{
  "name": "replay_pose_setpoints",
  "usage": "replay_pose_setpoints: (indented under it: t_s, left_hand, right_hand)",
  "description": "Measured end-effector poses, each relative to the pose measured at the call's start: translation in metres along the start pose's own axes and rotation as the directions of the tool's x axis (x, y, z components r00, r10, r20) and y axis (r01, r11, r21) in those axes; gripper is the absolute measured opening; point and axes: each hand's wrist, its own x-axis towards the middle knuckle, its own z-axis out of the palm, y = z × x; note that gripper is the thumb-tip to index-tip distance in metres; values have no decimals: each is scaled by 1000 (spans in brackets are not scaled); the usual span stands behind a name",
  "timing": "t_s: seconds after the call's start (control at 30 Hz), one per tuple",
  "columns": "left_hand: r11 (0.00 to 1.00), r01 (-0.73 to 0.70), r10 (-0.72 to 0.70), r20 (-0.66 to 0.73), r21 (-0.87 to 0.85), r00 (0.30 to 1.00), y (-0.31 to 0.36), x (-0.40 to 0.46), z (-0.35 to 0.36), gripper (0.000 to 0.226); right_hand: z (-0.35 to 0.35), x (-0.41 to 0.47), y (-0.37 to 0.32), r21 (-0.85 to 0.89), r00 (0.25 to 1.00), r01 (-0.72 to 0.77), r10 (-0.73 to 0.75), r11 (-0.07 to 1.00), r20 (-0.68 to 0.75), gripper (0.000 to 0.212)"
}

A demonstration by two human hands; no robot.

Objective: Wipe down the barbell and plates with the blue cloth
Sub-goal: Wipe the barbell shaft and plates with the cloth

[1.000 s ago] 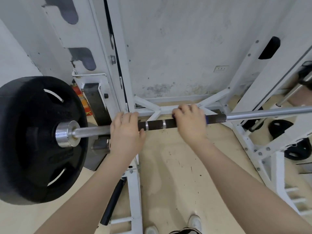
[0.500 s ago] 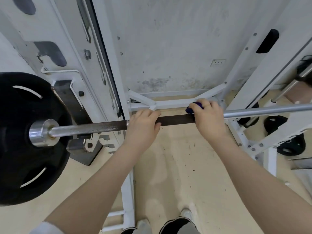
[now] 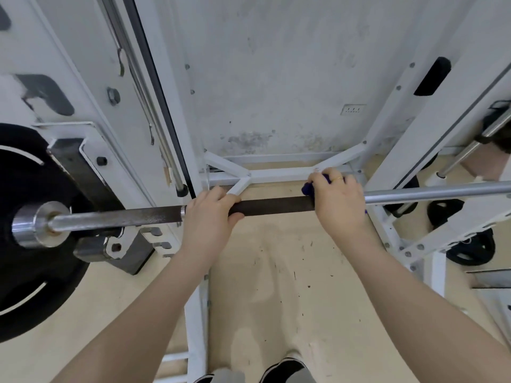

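A scuffed white wall (image 3: pixel 276 78) fills the back, stained grey low down, with a socket plate (image 3: pixel 353 109) set toward its right edge. White rack uprights (image 3: pixel 83 64) frame both sides. Below lies a pale beige floor (image 3: pixel 276 286), flecked with dark specks.

The scene is bright and evenly lit, soft light with no single hard source showing; the pale wall (image 3: pixel 276 78) behind the barbell (image 3: pixel 273 206) looks washed and flat; shadows on the floor (image 3: pixel 276 286) below the barbell are faint and diffuse; a bright glint runs along the barbell's chrome stretch to the right and on the sleeve end at the left; the black plate (image 3: pixel 30 272) at the barbell's left end reads as near-solid dark, little detail; wide-angle distortion bends the rack uprights (image 3: pixel 171 106) outward above the barbell; edges look slightly soft and smeared, the centre sharper.
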Motion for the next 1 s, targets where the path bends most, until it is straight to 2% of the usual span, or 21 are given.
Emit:
replay_pose_setpoints:
  t_s: [0.07,0.13,0.23,0.3,0.37,0.43,0.5,0.57,0.67,0.77,0.83,0.9,0.93,1.0]
  left_hand:
    - [1000,17,-17,-6,-5,1000,0,0,0,29]
    - [1000,20,-20,2,-2,1000,0,1,0,31]
    - [998,53,-52,26,-16,998,1,3,-1,39]
    - [995,79,-78,14,-63,997,0,3,-1,48]
    - [993,86,-86,8,-87,996,0,3,-1,52]
    - [992,86,-85,18,-89,996,-1,3,-1,51]
    - [993,85,-84,10,-85,996,-1,3,0,50]
    - [992,86,-87,-5,-90,996,0,2,1,50]
    - [990,91,-92,-7,-103,996,-1,1,1,53]
    - [979,39,-36,20,-199,999,-6,-6,-4,58]
    - [961,33,-25,32,-273,999,-14,-13,-13,57]
    - [965,12,-28,-58,-263,998,-26,-18,-23,47]
    - [974,4,-30,-108,-228,994,-33,-19,-26,40]
    - [983,6,-31,-135,-182,990,-47,-23,-27,30]
  right_hand:
    - [0,3,-13,-1,999,-1,1,1000,32,16]
    - [-3,-2,-48,-15,991,134,-134,991,-7,14]
    - [-2,-8,-81,55,944,316,-308,947,-115,24]
    - [-3,-5,-69,15,925,373,-371,928,-79,25]
    - [-1,1,-39,-28,948,319,-319,947,-10,18]
    - [1,4,-11,-47,992,128,-127,991,15,12]
    - [1,4,-12,3,1000,26,-26,1000,-2,14]
    - [-4,-1,-49,-8,996,90,-90,996,-25,13]
    - [-2,-16,-98,49,962,238,-228,970,-153,22]
    - [4,-13,-73,32,940,316,-308,948,-144,24]
    - [4,-5,-41,-23,975,205,-207,978,-83,20]
    - [1,-1,-28,26,992,49,-45,998,-121,26]
    - [0,-1,-36,67,989,32,-22,997,-149,28]
    - [3,-5,-72,98,970,122,-98,988,-220,23]
